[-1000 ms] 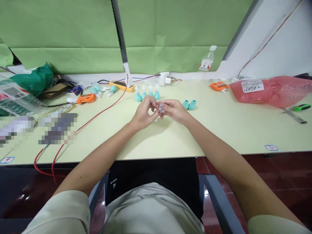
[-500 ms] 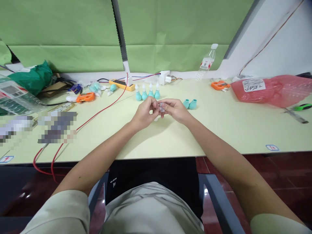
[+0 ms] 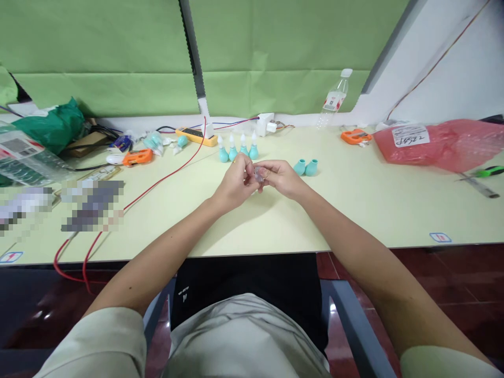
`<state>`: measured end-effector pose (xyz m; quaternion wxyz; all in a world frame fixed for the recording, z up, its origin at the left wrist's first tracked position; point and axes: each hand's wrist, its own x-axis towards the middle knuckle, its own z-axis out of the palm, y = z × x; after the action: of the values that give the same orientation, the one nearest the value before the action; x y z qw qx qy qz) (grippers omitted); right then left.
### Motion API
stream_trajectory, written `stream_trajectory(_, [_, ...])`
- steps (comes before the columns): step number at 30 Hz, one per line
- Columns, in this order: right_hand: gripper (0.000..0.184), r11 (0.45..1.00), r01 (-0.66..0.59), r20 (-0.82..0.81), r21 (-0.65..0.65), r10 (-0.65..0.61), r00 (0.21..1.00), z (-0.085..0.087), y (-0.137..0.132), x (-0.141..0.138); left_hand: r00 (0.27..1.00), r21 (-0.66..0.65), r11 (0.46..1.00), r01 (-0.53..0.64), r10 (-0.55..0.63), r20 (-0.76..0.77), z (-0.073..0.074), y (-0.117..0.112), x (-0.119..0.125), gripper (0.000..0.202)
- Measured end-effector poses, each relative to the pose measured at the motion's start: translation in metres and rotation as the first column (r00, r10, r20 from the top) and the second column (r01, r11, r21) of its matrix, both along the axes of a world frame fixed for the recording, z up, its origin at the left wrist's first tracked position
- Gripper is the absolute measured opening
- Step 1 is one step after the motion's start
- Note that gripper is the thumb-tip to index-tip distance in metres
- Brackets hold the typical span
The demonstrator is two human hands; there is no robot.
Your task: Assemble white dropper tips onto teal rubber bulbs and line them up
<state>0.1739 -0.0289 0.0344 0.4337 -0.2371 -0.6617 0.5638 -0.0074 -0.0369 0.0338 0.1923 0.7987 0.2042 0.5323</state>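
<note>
Over the middle of the table my left hand [image 3: 236, 185] and my right hand [image 3: 284, 179] meet with bent fingers. Between them is a small clear plastic piece [image 3: 259, 174], pinched by my right thumb and fingers. My left fingertips press together at its left side; what they grip is hidden. Just beyond my left hand stand several turquoise bulbs with white nozzle tips [image 3: 233, 149] in a row. Two turquoise bulbs without tips [image 3: 306, 167] stand upright to the right of my right hand, their tops open.
A yellow multimeter [image 3: 197, 137] and orange-handled tool [image 3: 137, 157] lie at back left, near a red cable [image 3: 165, 181]. A clear bottle [image 3: 334, 100] stands at the back. On the right are another orange tool [image 3: 356, 137], a red plastic bag [image 3: 433, 147] and a green-handled tool [image 3: 489, 172].
My left fingers have shifted slightly around the clear piece, and the piece has turned a little in my grip. A white bit seen below my hands before is now out of sight.
</note>
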Motion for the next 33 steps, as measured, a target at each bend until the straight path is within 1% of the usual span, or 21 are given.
stream_trajectory(4, [0.043, 1.000, -0.010, 0.004, -0.008, 0.010, 1.000, 0.0007, 0.0010, 0.0012, 0.998, -0.087, 0.995, 0.052, -0.048, 0.048, -0.0031, 0.0033, 0.0001, 0.036])
stream_trajectory(10, [0.042, 0.999, -0.006, -0.012, -0.053, 0.006, 1.000, 0.0020, 0.0010, 0.0020, 0.989, -0.193, 0.977, 0.084, -0.059, 0.134, -0.0084, 0.0099, -0.0025, 0.036])
stream_trajectory(12, [0.042, 0.997, -0.007, -0.031, -0.074, 0.005, 1.000, 0.0012, 0.0018, 0.0024, 0.985, -0.210, 0.971, 0.112, -0.081, 0.150, -0.0083, 0.0101, -0.0033, 0.034])
stream_trajectory(14, [0.043, 0.996, 0.000, -0.057, -0.093, -0.005, 0.998, 0.0002, 0.0028, 0.0032, 0.987, -0.191, 0.974, 0.120, -0.096, 0.129, -0.0074, 0.0092, -0.0044, 0.030])
stream_trajectory(16, [0.043, 0.995, 0.011, -0.081, -0.097, -0.019, 0.997, -0.0004, 0.0039, 0.0045, 0.996, -0.138, 0.988, 0.074, -0.066, 0.058, -0.0061, 0.0077, -0.0058, 0.027])
stream_trajectory(18, [0.041, 0.996, 0.021, -0.094, -0.086, -0.029, 0.995, -0.0006, 0.0048, 0.0059, 1.000, -0.084, 0.996, -0.004, 0.003, -0.014, -0.0050, 0.0063, -0.0069, 0.026])
stream_trajectory(20, [0.041, 0.997, 0.036, -0.093, -0.072, -0.042, 0.995, -0.0006, 0.0057, 0.0072, 0.997, -0.062, 0.996, -0.059, 0.056, -0.048, -0.0044, 0.0056, -0.0075, 0.023])
stream_trajectory(26, [0.049, 0.998, 0.065, -0.016, -0.006, -0.065, 0.998, 0.0014, 0.0060, 0.0092, 0.996, -0.111, 0.990, -0.087, 0.087, -0.011, -0.0039, 0.0062, -0.0066, 0.017])
stream_trajectory(30, [0.047, 0.996, 0.090, 0.020, 0.027, -0.090, 0.996, 0.0061, 0.0025, 0.0097, 0.994, -0.085, 0.990, -0.112, 0.111, -0.013, -0.0034, 0.0057, -0.0071, 0.011])
stream_trajectory(33, [0.046, 0.994, 0.103, 0.024, 0.026, -0.104, 0.994, 0.0081, 0.0004, 0.0093, 0.988, -0.037, 0.988, -0.148, 0.146, -0.046, -0.0042, 0.0046, -0.0077, 0.010])
